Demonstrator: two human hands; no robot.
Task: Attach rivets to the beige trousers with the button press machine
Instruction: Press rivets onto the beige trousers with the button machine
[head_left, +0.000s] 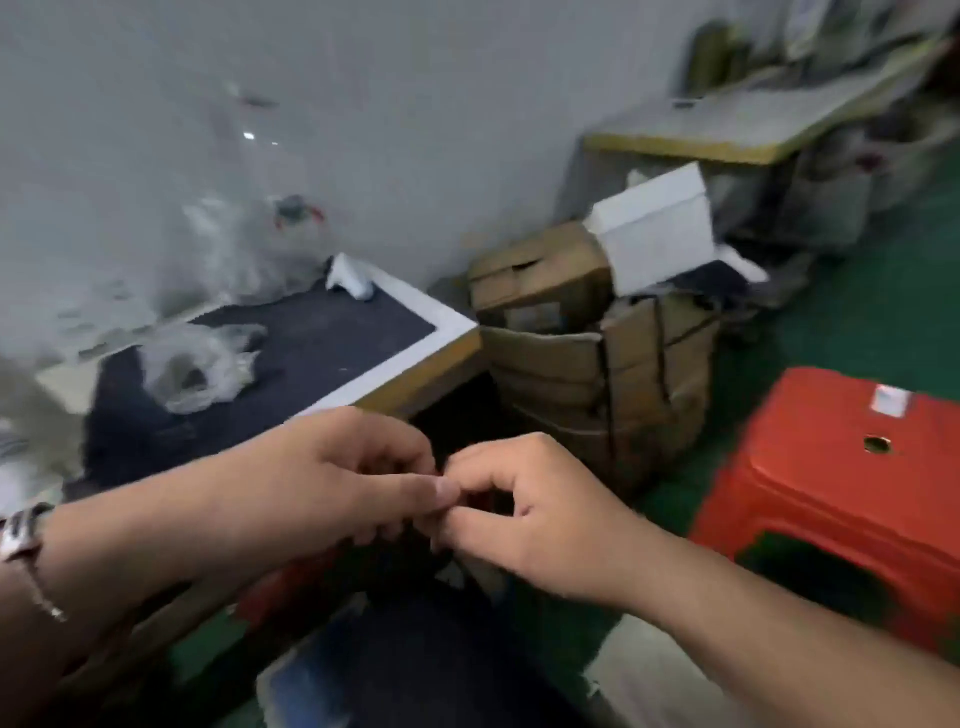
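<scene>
The left hand (337, 478) and the right hand (524, 514) met in the middle of the view, fingertips touching, with the fingers of both curled inward as if they pinched something very small between them. What it was could not be seen; the picture was blurred and the fingers covered the spot. It could be a rivet, held this way because such a small piece needs both hands to be turned or separated, but this is only a guess. Whether either hand really held anything, I cannot tell.

On the left wrist there was a metal watch (21, 530).

Behind the hands stood a work table (447, 332) with a dark surface and a pale edge, and on it lay a crumpled clear plastic bag (197, 369), perhaps packaging for small parts. To the right of the table were stacked cardboard boxes (566, 364), and nearer to the person, on the green floor (857, 306), a red plastic stool (841, 467).

The beige trousers and the button press machine were not visible in this view. The task seemed therefore at a preparing step, away from the machine.
</scene>
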